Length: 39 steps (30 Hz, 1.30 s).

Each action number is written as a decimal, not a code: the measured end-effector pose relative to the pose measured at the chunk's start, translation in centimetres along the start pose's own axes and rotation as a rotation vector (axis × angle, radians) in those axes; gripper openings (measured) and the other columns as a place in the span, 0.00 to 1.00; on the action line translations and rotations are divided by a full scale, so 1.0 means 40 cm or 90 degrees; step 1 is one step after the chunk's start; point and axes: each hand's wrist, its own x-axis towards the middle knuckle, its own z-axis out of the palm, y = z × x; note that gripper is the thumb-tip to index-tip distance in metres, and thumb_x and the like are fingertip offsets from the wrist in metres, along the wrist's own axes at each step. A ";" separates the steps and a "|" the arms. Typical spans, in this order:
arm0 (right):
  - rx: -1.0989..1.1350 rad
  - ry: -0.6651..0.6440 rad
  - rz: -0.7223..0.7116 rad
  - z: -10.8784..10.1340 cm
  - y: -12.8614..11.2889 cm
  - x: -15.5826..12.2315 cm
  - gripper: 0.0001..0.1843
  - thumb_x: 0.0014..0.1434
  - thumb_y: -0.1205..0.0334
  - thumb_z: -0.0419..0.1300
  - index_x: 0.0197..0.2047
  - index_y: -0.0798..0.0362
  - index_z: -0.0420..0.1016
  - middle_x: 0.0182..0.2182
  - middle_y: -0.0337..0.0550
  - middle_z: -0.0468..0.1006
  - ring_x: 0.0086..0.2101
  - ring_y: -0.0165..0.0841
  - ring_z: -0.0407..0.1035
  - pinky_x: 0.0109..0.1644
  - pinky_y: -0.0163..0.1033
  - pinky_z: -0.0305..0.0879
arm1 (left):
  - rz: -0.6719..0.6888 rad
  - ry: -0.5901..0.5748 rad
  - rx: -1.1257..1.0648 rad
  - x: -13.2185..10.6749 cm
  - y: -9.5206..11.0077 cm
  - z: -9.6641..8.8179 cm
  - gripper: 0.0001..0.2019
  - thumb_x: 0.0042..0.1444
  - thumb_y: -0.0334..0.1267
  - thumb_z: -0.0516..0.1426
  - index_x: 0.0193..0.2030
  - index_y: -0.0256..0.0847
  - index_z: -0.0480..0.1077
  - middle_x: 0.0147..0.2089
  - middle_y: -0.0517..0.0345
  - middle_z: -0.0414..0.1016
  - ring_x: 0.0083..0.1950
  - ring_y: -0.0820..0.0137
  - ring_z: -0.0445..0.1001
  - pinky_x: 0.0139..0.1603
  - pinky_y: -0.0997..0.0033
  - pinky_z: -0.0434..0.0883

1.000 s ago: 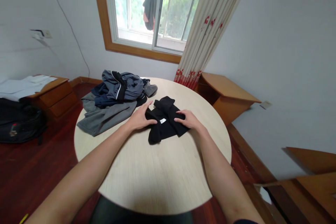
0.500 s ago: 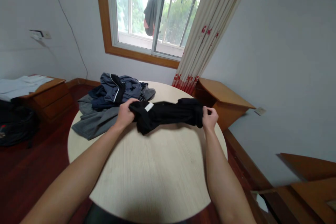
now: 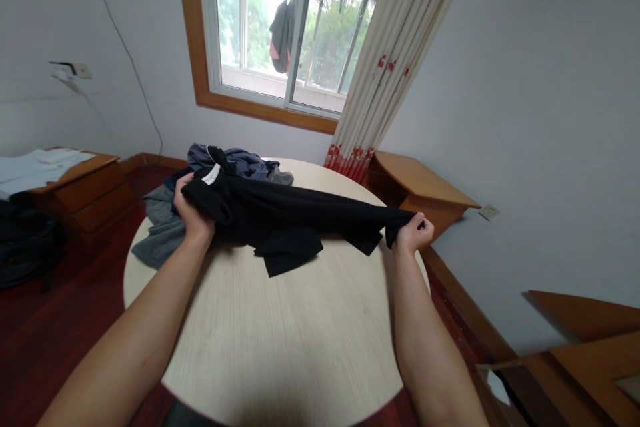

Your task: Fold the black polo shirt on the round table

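Observation:
A black garment (image 3: 300,210) with a white label near its left end is stretched sideways above the round table (image 3: 290,333). My left hand (image 3: 194,210) is closed on the labelled end, its fingers partly behind the cloth. At the other end, my right hand (image 3: 414,233) grips a bunched corner in a closed fist. Two short flaps of black cloth hang from the lower edge toward the tabletop. Whether it is a shirt or trousers I cannot tell. Behind my left hand lies a heap of grey and navy clothes (image 3: 240,163), partly covered by the black cloth.
Behind the table are a window and a patterned curtain (image 3: 370,93). A wooden cabinet (image 3: 425,180) stands off the right side. To the left are a drawer unit (image 3: 90,197) with papers on top and a dark backpack (image 3: 30,240) on the floor.
My hands have moved apart, the left mostly leftward and the right slightly rightward and down. The black garment is pulled longer, and flaps now hang from its lower edge.

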 end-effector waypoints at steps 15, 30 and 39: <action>-0.391 -0.782 -0.275 0.014 -0.084 -0.150 0.45 0.43 0.46 0.73 0.62 0.50 0.70 0.63 0.55 0.68 0.62 0.50 0.62 0.65 0.54 0.57 | 0.089 -0.850 0.457 -0.185 0.052 0.042 0.50 0.45 0.42 0.65 0.74 0.43 0.47 0.76 0.40 0.46 0.74 0.47 0.51 0.71 0.41 0.52; 0.101 -0.555 -0.235 0.100 -0.393 -0.146 0.24 0.49 0.55 0.66 0.49 0.53 0.71 0.42 0.44 0.77 0.42 0.39 0.72 0.50 0.45 0.69 | 0.212 -0.625 0.405 -0.027 0.282 0.048 0.35 0.46 0.33 0.63 0.64 0.49 0.65 0.62 0.56 0.70 0.62 0.56 0.69 0.63 0.58 0.67; -0.208 -0.548 -0.486 0.571 -0.643 -0.250 0.32 0.58 0.58 0.63 0.64 0.56 0.65 0.56 0.57 0.70 0.56 0.50 0.65 0.60 0.59 0.61 | 0.292 -0.419 0.604 0.243 0.193 0.087 0.37 0.44 0.34 0.67 0.64 0.47 0.65 0.66 0.46 0.62 0.66 0.45 0.62 0.66 0.48 0.62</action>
